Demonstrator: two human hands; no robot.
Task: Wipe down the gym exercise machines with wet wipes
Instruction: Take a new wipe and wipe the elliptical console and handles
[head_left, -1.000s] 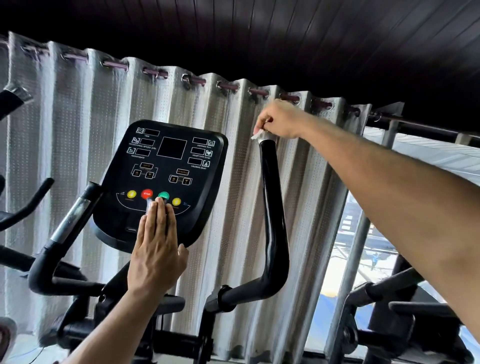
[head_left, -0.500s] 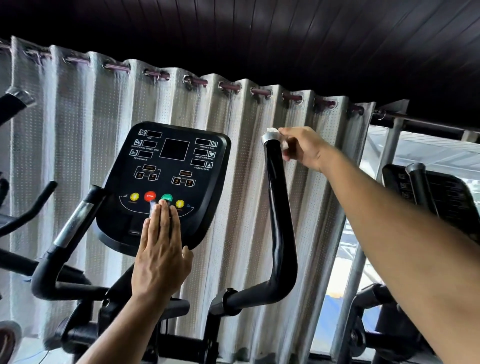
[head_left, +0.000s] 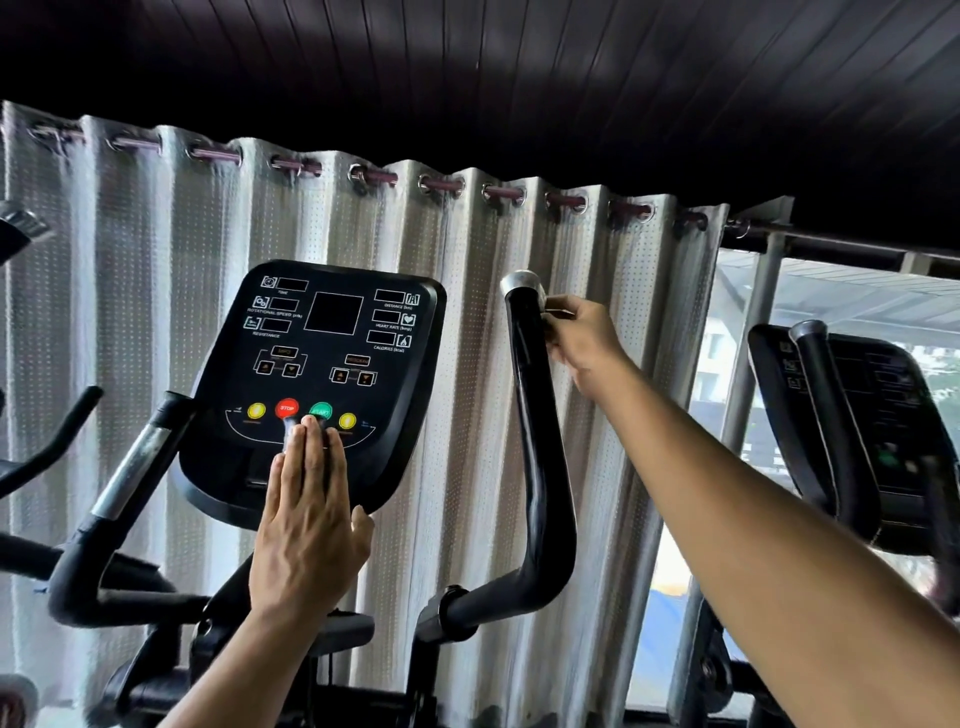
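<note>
Fingers (head_left: 311, 467) of the left hand (head_left: 306, 540) are straight & pressed together, flat against the lower part of the console (head_left: 332, 364), tips just below the red STOP button (head_left: 287, 408) & green button (head_left: 320, 410); thumb sticks out to the right by the console's lower edge. This hand holds nothing. Right hand (head_left: 582, 343) is curled beside the upper part of the right handlebar (head_left: 535, 415), fingers wrapped toward the far side of the bar, w/ a bit of white wet wipe (head_left: 549, 310) peeking out between hand & bar, just under the silver end cap (head_left: 521, 283). How much wipe is in the grip can't be told, mostly hidden by the hand.

Console is black, w/ a dark centre screen, small labelled readouts either side, 2 yellow buttons flanking the red & green ones. Right handlebar is glossy black, rises upright, then bends left near the bottom into a joint on the frame. Left handlebar (head_left: 124, 483) angles up toward the console's left side, w/ a worn silver section mid-length.

Behind the machine hangs a pale perforated curtain (head_left: 156, 312) on a rod w/ metal eyelets, under a dark slatted ceiling (head_left: 519, 78). At far right, a second machine's console (head_left: 883, 431) & handle, w/ bright window glass beyond it.
</note>
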